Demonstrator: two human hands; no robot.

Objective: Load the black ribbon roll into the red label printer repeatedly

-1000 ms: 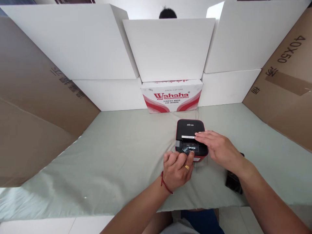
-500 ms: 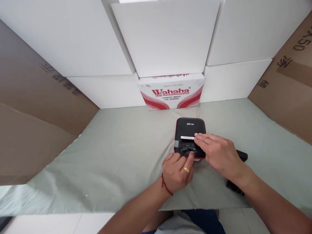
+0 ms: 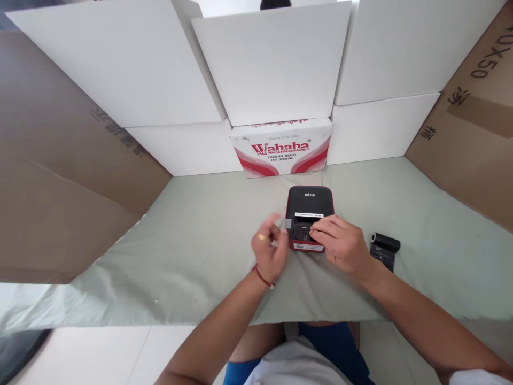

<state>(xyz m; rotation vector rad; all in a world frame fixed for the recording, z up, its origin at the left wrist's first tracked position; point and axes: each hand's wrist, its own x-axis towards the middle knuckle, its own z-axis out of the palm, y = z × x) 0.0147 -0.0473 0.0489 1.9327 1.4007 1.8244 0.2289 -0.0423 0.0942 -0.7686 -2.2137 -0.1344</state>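
A small black and red label printer [image 3: 308,206] sits on the pale green cloth [image 3: 200,240] in the middle of the table. My right hand [image 3: 340,245] lies over its front right part, fingers curled onto the open black slot. My left hand [image 3: 269,247] hovers just left of the printer, blurred, fingers loosely bent and apart, a gold ring on one finger and a red cord at the wrist. It holds nothing that I can see. A black roll of film [image 3: 383,247] lies on the cloth to the right of my right hand.
A red and white Wahaha carton [image 3: 281,147] stands behind the printer against stacked white boxes [image 3: 268,64]. Brown cardboard sheets [image 3: 60,176] wall in the left and right [image 3: 476,112] sides. The top of another person's head shows above the white boxes.
My left hand has pulled away from the printer's front to its left side and loosened. My right hand slid nearer over the slot. The black roll is now uncovered.
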